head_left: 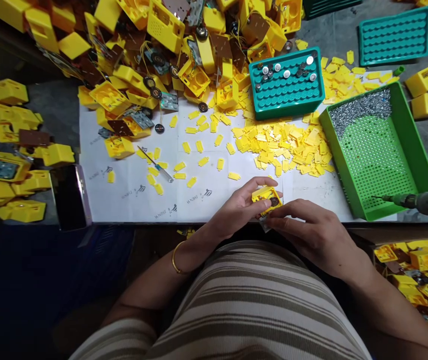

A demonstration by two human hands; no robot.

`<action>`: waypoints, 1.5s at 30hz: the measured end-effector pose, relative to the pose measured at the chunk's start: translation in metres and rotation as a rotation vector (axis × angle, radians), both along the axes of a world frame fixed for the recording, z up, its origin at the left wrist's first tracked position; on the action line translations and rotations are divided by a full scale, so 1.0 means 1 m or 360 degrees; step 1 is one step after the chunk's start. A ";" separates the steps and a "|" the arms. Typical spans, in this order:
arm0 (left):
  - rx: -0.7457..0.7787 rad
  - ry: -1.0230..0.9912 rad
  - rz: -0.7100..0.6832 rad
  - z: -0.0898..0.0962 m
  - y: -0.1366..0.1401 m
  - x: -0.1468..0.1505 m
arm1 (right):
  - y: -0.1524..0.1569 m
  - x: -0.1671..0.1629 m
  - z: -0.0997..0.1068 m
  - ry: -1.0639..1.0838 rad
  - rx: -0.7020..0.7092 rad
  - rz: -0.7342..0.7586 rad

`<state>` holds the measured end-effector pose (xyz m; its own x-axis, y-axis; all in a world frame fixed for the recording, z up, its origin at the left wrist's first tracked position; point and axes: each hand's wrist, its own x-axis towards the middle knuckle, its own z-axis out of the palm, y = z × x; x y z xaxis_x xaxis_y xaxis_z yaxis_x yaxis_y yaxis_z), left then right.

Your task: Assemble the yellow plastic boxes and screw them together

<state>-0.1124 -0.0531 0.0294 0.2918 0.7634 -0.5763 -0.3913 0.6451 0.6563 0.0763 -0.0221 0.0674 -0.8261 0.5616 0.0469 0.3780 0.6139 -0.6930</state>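
Observation:
Close to the table's front edge, my left hand (242,204) is closed around a small yellow plastic housing (262,194), its open side facing up. A round black speaker (274,201) sits inside the housing, beside my left thumb. The fingers of my right hand (309,222) are pinched together at the housing's lower right edge. A greyish flat piece (265,225) hangs just under the housing by my right fingertips. What exactly the right fingers grip is hidden. Loose small yellow covers (292,145) lie in a heap beyond my hands.
A green basket (377,212) with screws (364,110) stands right, an electric screwdriver (416,201) over it. Behind sits a teal tray (287,107) with round metal parts. Yellow housings (164,25) pile up far left. A hand screwdriver (163,171) and phone (69,195) lie left.

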 end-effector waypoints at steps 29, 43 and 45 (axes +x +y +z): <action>-0.0203 -0.0278 0.0042 0.011 -0.001 -0.002 | 0.006 0.011 0.000 0.0284 -0.0455 -0.0124; -0.0092 -0.0142 0.0084 0.014 -0.004 0.001 | 0.014 0.012 -0.005 0.0232 -0.0439 0.0143; -0.0034 -0.0022 0.0115 0.014 -0.004 0.001 | 0.013 0.011 -0.003 0.0140 -0.0309 0.0191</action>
<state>-0.1113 -0.0575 0.0432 0.2443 0.7705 -0.5888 -0.4465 0.6284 0.6370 0.0869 -0.0091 0.0644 -0.8851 0.4649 0.0222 0.2433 0.5028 -0.8294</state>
